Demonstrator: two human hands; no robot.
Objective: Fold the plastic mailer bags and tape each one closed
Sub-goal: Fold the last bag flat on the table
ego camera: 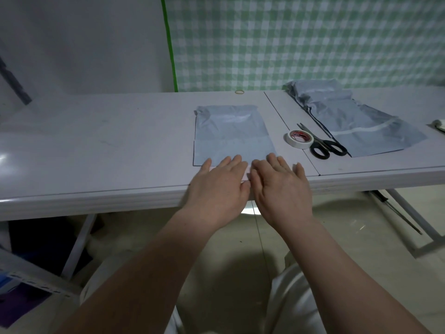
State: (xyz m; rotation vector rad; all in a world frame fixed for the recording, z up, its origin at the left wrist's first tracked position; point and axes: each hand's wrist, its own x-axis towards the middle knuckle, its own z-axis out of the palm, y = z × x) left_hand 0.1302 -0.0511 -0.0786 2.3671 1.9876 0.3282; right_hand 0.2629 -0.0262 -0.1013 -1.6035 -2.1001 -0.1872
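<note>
A grey plastic mailer bag (231,133) lies flat on the white table (108,145), its near part folded up over the rest. My left hand (220,186) and my right hand (281,186) rest side by side, palms down with straight fingers, on the bag's near edge by the table's front edge. A roll of white tape (299,139) lies to the right of the bag, touching black-handled scissors (321,145). Neither hand holds anything.
A pile of several grey mailer bags (346,116) lies at the back right. A rubber band (239,92) sits at the table's far edge. A white object (439,125) shows at the right border. A green checked cloth hangs behind. Table legs and shelving stand below.
</note>
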